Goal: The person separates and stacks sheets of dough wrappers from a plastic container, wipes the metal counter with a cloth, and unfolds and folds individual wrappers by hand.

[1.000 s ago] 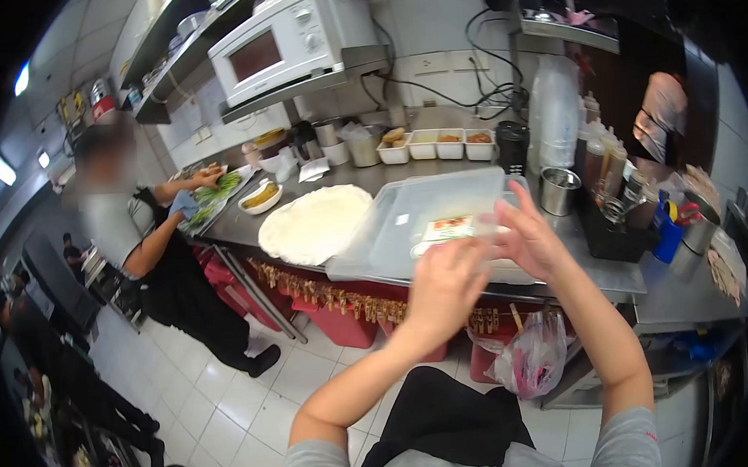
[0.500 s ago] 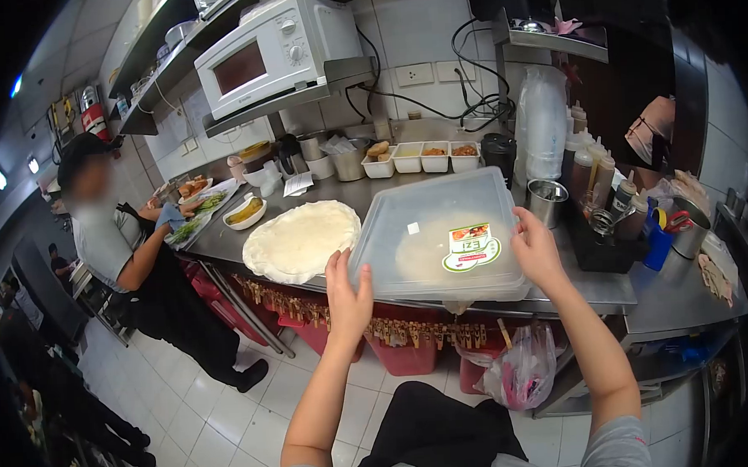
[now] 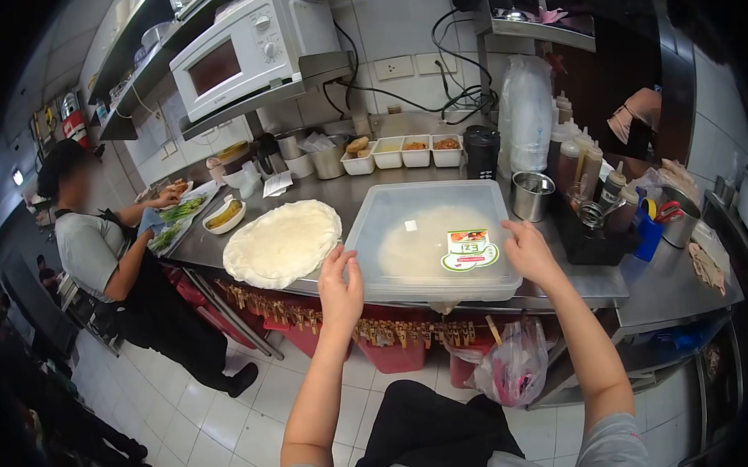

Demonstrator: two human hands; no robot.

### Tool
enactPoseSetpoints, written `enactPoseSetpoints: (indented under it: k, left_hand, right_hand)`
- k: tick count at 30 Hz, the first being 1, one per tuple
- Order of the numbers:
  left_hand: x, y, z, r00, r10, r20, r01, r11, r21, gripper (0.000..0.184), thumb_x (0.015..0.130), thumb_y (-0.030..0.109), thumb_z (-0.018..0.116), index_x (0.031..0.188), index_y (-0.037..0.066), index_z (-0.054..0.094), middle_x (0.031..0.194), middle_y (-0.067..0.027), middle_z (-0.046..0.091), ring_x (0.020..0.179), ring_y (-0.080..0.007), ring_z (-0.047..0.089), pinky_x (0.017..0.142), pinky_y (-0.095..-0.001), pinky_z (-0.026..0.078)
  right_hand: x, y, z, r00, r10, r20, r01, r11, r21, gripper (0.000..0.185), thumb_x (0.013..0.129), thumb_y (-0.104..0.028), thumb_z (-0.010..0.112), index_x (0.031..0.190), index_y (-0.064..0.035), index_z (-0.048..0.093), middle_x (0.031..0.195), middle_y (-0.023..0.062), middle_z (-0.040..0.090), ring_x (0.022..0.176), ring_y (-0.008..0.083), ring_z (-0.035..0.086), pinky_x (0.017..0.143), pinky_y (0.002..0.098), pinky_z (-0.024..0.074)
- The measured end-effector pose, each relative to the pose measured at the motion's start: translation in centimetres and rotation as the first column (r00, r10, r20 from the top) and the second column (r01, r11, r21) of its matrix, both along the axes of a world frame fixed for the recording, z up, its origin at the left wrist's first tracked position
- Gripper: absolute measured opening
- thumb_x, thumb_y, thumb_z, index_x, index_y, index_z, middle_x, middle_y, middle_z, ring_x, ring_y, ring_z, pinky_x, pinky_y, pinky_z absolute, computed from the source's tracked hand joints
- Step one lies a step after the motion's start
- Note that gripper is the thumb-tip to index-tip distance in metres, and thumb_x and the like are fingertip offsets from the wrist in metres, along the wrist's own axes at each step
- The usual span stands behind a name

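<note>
A wide, clear plastic container lid (image 3: pixel 374 233) with a green-and-white label (image 3: pixel 468 250) lies level over a shallow tub at the front of the steel counter. Through it a pale round of dough shows blurred. My left hand (image 3: pixel 341 293) is at the lid's left edge, fingers curled and thumb toward the rim. At the opposite edge, my right hand (image 3: pixel 532 250) has its fingertips on the rim. The undersides of both grips are hidden. Left of the lid, a round pale dough sheet (image 3: pixel 283 244) with a crimped border sits on the counter.
Small white tubs of food (image 3: pixel 416 154) line the back, beside a black cup (image 3: pixel 481 151). A steel cup (image 3: pixel 533 195) and sauce bottles (image 3: pixel 584 170) stand at right. A co-worker (image 3: pixel 99 245) handles greens at left. A microwave (image 3: pixel 254 59) hangs above.
The lid has gone from tilted, right side higher, to level, and the dough beneath shows more clearly. Both hands have stayed by its edges. The camera view has shifted slightly to the right.
</note>
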State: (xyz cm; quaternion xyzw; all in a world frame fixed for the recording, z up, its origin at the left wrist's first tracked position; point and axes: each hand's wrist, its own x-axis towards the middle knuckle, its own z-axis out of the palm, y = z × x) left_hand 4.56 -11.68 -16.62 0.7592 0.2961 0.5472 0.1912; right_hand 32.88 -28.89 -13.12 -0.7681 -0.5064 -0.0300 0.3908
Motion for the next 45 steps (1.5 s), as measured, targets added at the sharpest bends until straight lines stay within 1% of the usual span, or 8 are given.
enactPoseSetpoints:
  k: [10,17,21,24,29,35,43,45]
  left_hand:
    - [0.6,4.7,-1.5,1.000,-0.020,0.017,0.020,1.000,-0.004,0.032,0.084,0.007,0.043,0.108,-0.002,0.063,0.132,-0.0267,0.043,0.128,-0.0441,0.035,0.107,-0.0489,0.027]
    - [1.4,9.1,-0.1,0.870,0.328,-0.368,-0.334,0.941,0.051,0.034,0.088,0.018,0.048,0.118,0.005,0.058,0.143,-0.0225,0.028,0.136,-0.0451,0.017,0.105,-0.0674,0.013]
    - [-1.2,10.8,0.6,0.863,0.429,-0.267,-0.427,0.902,0.067,0.042,0.090,0.023,0.050,0.128,0.006,0.049,0.145,-0.0211,0.026,0.138,-0.0425,0.015,0.106,-0.0662,0.012]
    - [-5.8,15.4,-0.3,0.729,0.682,-0.062,-0.684,0.729,-0.028,0.054,0.088,0.030,0.054,0.131,0.000,0.042,0.146,-0.0215,0.026,0.139,-0.0387,0.015,0.108,-0.0620,0.015]
    - [-10.1,15.6,1.5,0.598,0.615,-0.514,-0.797,0.522,-0.303,0.060,0.080,0.035,0.062,0.127,0.000,0.048,0.140,-0.0206,0.034,0.133,-0.0358,0.025,0.106,-0.0578,0.021]
    - [-9.6,13.8,4.2,0.629,0.592,-0.503,-0.755,0.620,-0.214,0.036,0.079,0.030,0.062,0.108,0.008,0.066,0.117,-0.0180,0.055,0.122,-0.0330,0.041,0.096,-0.0537,0.030]
    - [-8.5,17.0,7.2,0.842,0.280,0.462,-0.235,0.960,-0.154,0.025,0.094,0.016,0.047,0.111,-0.002,0.045,0.106,-0.0212,0.059,0.099,-0.0363,0.060,0.087,-0.0444,0.048]
    - [-9.0,12.7,10.6,0.722,-0.064,0.688,0.275,0.940,-0.201,0.026,0.096,0.017,0.044,0.113,-0.002,0.047,0.108,-0.0192,0.060,0.100,-0.0335,0.061,0.082,-0.0457,0.052]
  right_hand:
    - [0.5,4.4,-1.0,0.998,-0.012,0.065,0.011,1.000,0.009,0.042,0.084,-0.011,0.045,0.122,0.0056,0.053,0.107,0.0300,0.053,0.103,0.0423,0.053,0.094,0.0427,0.0419]
    - [2.6,10.7,-2.1,0.990,-0.031,0.138,0.031,1.000,-0.003,0.042,0.086,-0.013,0.045,0.123,0.0051,0.052,0.111,0.0318,0.053,0.106,0.0429,0.053,0.095,0.0424,0.0419]
    - [4.5,10.4,-4.3,0.992,0.104,-0.069,-0.086,0.969,0.231,0.040,0.093,-0.025,0.046,0.125,-0.0015,0.052,0.103,0.0246,0.058,0.100,0.0375,0.057,0.087,0.0390,0.0454]
    - [3.9,8.8,-3.9,0.759,0.206,-0.618,-0.049,0.964,0.261,0.043,0.096,-0.030,0.044,0.129,-0.0031,0.045,0.095,0.0177,0.061,0.093,0.0326,0.060,0.086,0.0370,0.0462]
    - [5.1,10.9,-6.5,0.971,0.166,-0.173,-0.090,0.920,0.381,0.040,0.098,-0.032,0.043,0.124,-0.0030,0.045,0.090,0.0128,0.062,0.083,0.0222,0.061,0.077,0.0338,0.0473]
    - [4.2,9.6,-5.4,0.939,0.195,-0.283,-0.104,0.946,0.307,0.039,0.098,-0.032,0.044,0.124,-0.0025,0.046,0.088,0.0131,0.062,0.084,0.0227,0.061,0.077,0.0338,0.0470]
    - [3.5,8.6,-4.2,0.991,0.076,-0.108,-0.037,0.943,0.329,0.034,0.094,-0.025,0.050,0.119,-0.0009,0.049,0.104,0.0159,0.056,0.096,0.0241,0.057,0.081,0.0328,0.0446]
    - [1.9,7.4,-3.0,0.998,0.019,0.065,-0.044,0.905,0.424,0.035,0.091,-0.023,0.053,0.118,-0.0003,0.049,0.112,0.0170,0.051,0.105,0.0267,0.052,0.086,0.0346,0.0419]
